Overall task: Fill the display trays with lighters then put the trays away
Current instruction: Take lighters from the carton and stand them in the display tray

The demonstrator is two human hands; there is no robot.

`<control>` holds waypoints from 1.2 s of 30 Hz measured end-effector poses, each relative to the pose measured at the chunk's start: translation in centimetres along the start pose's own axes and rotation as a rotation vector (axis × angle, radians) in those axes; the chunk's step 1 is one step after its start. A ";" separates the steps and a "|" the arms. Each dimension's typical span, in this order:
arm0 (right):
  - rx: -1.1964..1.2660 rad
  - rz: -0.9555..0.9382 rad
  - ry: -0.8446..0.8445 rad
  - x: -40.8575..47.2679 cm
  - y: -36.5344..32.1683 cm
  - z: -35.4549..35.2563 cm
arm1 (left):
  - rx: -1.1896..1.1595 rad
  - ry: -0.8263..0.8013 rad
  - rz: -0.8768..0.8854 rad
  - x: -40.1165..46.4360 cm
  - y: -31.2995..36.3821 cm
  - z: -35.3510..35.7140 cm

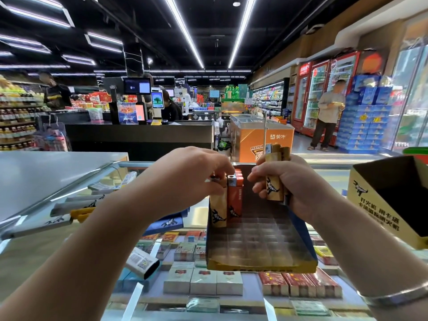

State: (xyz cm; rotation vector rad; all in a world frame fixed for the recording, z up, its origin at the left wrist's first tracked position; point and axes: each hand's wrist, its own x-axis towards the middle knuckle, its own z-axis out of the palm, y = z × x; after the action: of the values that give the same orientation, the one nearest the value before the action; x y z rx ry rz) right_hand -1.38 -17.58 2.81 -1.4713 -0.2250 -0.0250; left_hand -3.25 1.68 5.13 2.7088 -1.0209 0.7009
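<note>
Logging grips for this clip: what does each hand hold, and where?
Right hand: bunch of tan lighters, gripped around their bodies. Left hand: pinches a tan lighter's top in the tray.

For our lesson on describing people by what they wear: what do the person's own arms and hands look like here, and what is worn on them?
Both forearms are bare, with no sleeves in view and no gloves. The left hand wears nothing that shows. The right hand also has no ring that shows, but a plain, smooth silver bangle circles that wrist.
</note>
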 end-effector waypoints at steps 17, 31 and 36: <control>0.016 -0.022 -0.028 0.3 0.3 -0.2 | -0.028 -0.003 0.007 0.0 -0.8 0.9; -0.126 -0.085 -0.404 -0.2 0.0 0.0 | -0.539 0.265 -0.078 0.8 -0.4 2.0; -0.172 -0.037 -0.556 -0.6 -0.1 0.4 | -0.764 0.201 -0.093 1.0 0.3 2.5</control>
State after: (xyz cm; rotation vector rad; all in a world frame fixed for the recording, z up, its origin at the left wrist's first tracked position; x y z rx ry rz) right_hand -2.00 -17.30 2.89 -1.6209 -0.7150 0.3457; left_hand -1.91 0.11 3.43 1.9672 -0.8711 0.4296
